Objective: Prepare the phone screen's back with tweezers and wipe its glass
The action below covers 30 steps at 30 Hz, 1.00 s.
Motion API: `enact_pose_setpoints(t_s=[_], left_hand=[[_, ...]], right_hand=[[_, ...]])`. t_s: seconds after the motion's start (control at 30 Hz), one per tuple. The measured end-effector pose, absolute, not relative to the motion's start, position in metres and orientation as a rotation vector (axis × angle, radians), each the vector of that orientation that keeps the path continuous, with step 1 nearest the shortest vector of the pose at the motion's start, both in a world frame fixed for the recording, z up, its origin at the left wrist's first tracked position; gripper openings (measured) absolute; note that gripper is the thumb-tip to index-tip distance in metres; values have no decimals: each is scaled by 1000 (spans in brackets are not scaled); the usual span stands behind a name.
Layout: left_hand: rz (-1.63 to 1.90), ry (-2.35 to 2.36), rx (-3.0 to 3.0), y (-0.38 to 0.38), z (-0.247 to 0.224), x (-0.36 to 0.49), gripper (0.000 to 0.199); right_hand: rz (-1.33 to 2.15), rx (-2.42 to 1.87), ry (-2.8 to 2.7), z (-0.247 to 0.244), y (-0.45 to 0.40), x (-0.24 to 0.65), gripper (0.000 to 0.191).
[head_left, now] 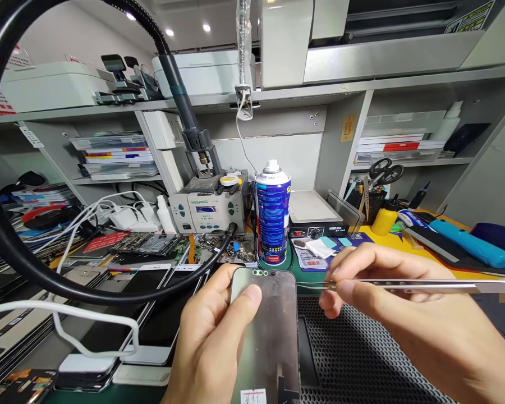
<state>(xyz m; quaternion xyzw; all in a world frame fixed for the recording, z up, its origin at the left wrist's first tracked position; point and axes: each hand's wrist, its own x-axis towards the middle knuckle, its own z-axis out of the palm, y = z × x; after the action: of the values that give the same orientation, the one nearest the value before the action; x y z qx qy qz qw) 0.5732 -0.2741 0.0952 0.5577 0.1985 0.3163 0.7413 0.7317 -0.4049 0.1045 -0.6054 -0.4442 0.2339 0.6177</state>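
Note:
My left hand (216, 331) is closed around a phone screen (273, 325), thumb pressed on its upper face. The screen is tilted toward me, with a white label (253, 396) at its lower end and small green-ringed round openings near the top edge. My right hand (404, 314) pinches a pair of metal tweezers (395, 285) between thumb and fingers. The tweezers lie nearly level, their thin tips pointing left at the screen's upper right edge. Whether the tips touch that edge I cannot tell.
A blue spray can (273, 216) stands behind the screen. The soldering station (210, 205) and its black hose (109, 294) fill the left side. Several phones (151, 325) lie at left; a perforated black mat (357, 342) is under my right hand. A heating plate (313, 210) sits behind.

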Motion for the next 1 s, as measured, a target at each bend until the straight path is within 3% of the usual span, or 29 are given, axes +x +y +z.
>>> enact_pose_setpoints(t_s=[1.0], left_hand=[[713, 469, 1207, -278, 104, 574, 20]], right_hand=[[658, -1317, -1021, 102, -404, 733, 17]])
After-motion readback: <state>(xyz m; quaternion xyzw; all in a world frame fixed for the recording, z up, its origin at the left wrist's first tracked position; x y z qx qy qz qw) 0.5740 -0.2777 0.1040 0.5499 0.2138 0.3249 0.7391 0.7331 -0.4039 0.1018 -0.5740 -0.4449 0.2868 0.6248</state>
